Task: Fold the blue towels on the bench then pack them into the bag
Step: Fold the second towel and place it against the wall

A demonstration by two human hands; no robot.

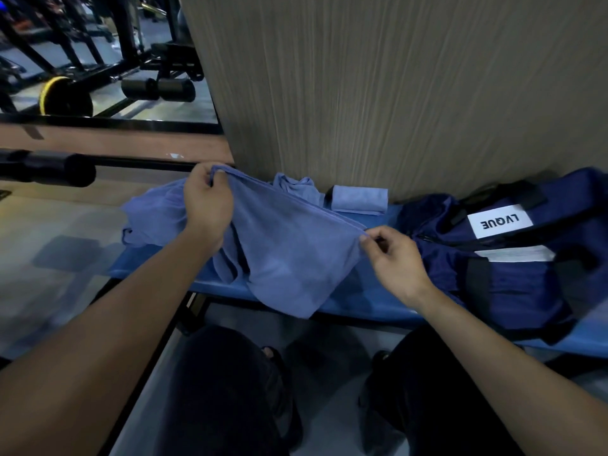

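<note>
Towel held up over the surface.
I see my left hand [207, 205] and right hand [394, 258] pinching the blue towel's [289, 258] top corners; the navy bag [513, 258] sits right.

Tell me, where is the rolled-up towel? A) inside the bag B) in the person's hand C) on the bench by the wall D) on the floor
C: the rolled-up towel lies on the bench against the wall, left of the bag, while each hand pinches a different towel.
</note>
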